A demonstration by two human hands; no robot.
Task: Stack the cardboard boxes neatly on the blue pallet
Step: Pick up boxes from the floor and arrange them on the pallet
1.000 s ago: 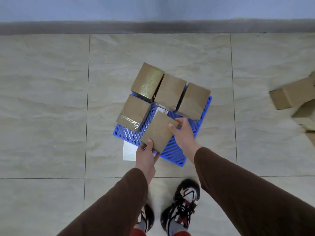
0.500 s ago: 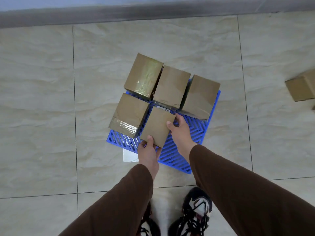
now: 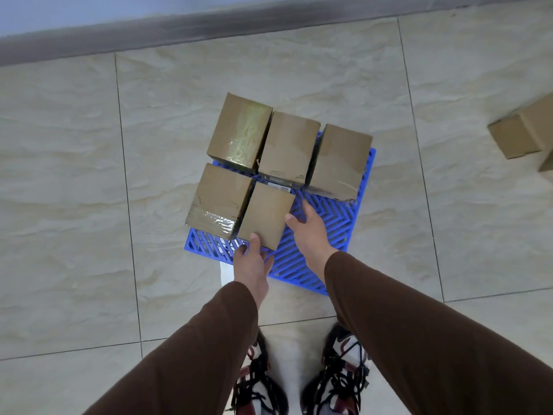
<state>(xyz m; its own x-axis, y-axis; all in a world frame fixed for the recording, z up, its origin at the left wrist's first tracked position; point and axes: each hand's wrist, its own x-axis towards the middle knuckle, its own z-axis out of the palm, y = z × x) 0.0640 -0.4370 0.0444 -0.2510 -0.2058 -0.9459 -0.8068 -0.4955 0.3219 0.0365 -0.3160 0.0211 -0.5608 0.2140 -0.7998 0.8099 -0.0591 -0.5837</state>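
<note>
The blue slatted pallet (image 3: pixel 326 223) lies on the tiled floor. Three taped cardboard boxes fill its far row: left (image 3: pixel 239 131), middle (image 3: pixel 287 145), right (image 3: pixel 339 160). A fourth box (image 3: pixel 220 199) sits at the near left. Beside it, a fifth box (image 3: pixel 266 214) rests in the near middle, touching the fourth. My left hand (image 3: pixel 253 265) grips its near edge with the thumb on top. My right hand (image 3: pixel 309 235) holds its right side. The pallet's near right part is bare.
Loose cardboard boxes (image 3: pixel 523 130) lie on the floor at the far right edge. A white sheet (image 3: pixel 226 274) pokes out under the pallet's near side. A grey skirting board (image 3: pixel 209 25) runs along the wall beyond. My shoes (image 3: pixel 338 375) stand just behind the pallet.
The fifth box has gone forward and down from a raised, tilted hold, into the near middle spot against the near-left box. Both hands moved with it and stay on it.
</note>
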